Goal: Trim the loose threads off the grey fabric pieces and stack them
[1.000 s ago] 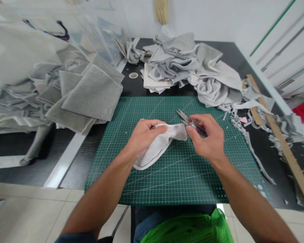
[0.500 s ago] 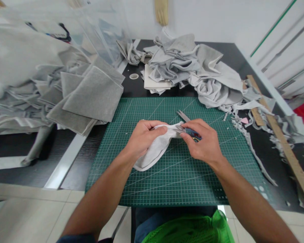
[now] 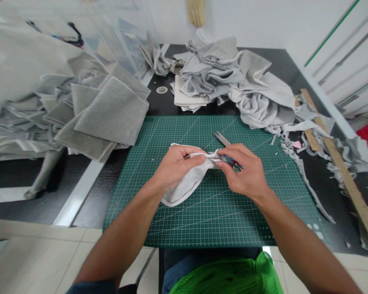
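A light grey piece of fabric [image 3: 187,179] with a pale bound edge hangs slightly folded over the green cutting mat [image 3: 184,228]. My left hand [image 3: 179,165] pinches it along its upper edge, thumb on top. Close by, my right hand [image 3: 243,167] is closed on blue-handled snips [image 3: 232,162], whose thin metal blades lie at the fabric edge between both hands. The fingers partly hide the handle, so its full shape does not show. Just beyond the right hand, pointed scissor-like metal blades [image 3: 222,139] show over the mat; their rear end is hidden.
Grey folded fabric pieces [image 3: 113,110] pile up at the left. A heap of crumpled grey fabric [image 3: 214,73] lies at the back, beside a tape roll [image 3: 162,90]. To the right are a wooden ruler [image 3: 343,167] and fabric scraps [image 3: 297,159].
The snips' blades have moved slightly left along the fabric edge, nearer my left fingers. More fabric edge shows above my left hand. The view has shifted slightly.
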